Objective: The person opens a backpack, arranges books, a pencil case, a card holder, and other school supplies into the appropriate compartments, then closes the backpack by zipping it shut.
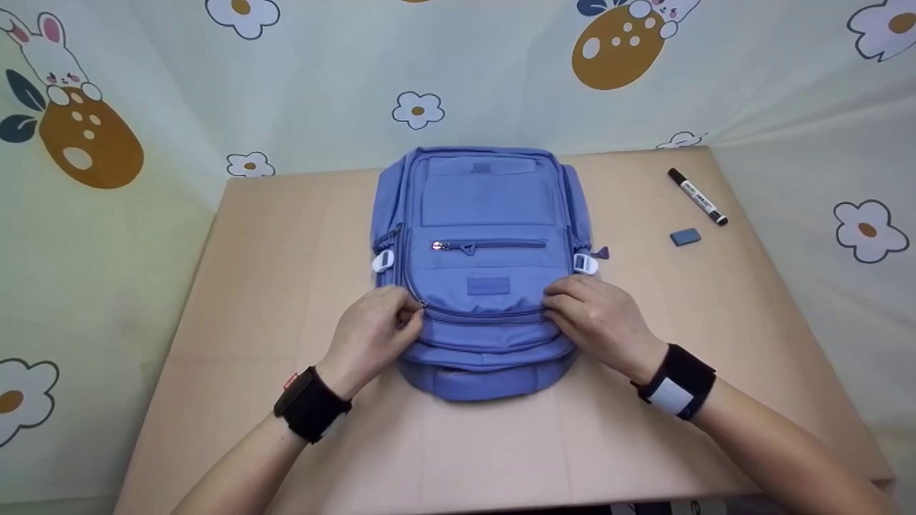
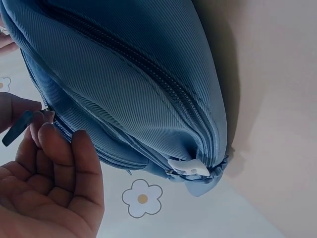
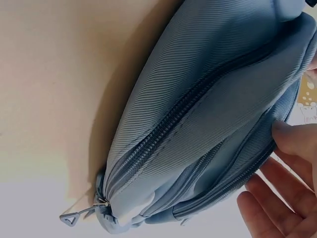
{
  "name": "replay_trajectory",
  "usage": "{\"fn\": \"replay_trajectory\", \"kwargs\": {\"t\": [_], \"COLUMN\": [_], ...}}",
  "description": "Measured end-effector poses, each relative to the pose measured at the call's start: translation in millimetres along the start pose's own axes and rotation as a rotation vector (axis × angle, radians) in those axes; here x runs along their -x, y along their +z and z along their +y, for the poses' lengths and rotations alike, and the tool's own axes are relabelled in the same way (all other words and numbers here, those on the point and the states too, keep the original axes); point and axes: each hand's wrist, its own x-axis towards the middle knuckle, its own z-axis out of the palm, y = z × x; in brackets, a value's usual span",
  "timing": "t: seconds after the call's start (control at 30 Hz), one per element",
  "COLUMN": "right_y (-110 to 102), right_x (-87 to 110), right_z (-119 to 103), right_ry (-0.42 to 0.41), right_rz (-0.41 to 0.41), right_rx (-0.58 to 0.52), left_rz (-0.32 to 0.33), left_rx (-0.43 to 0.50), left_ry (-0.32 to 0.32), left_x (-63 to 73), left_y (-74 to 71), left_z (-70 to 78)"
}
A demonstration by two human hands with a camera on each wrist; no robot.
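Observation:
A blue backpack lies front side up on the table, its curved pocket zipper running across the lower front. At the left end of that zipper my left hand pinches a zipper pull between thumb and fingertips; the metal slider shows beside the fingertips. On the opposite side, my right hand grips the backpack's fabric along the zipper edge, thumb on the pocket face and fingers on the other side of the edge. More zippered compartments bulge below the pocket.
A black-and-white marker and a small blue eraser lie to the right of the backpack. White side buckles sit near my right hand. Patterned cloth hangs behind and beside the cardboard-coloured table.

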Motion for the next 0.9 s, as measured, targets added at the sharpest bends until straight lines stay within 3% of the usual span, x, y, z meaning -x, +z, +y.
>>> {"fn": "replay_trajectory", "kwargs": {"t": [0.27, 0.53, 0.77, 0.9], "right_y": [5, 5, 4, 5], "right_x": [2.0, 1.3, 2.0, 2.2], "right_z": [0, -1, -2, -2], "right_ry": [-0.037, -0.026, 0.006, 0.013], "right_rz": [0.044, 0.02, -0.02, -0.022], "right_rx": [0.03, 0.036, 0.025, 0.024], "left_rz": [0.004, -0.017, 0.003, 0.006], "left_rx": [-0.012, -0.044, -0.076, -0.086], "left_ry": [0.015, 0.112, 0.218, 0.225], "left_x": [1.8, 2.3, -1.1, -2.7], "left_y": [0.5, 8.4, 18.9, 21.9], "left_z": [4.1, 21.1, 36.2, 39.9]}}
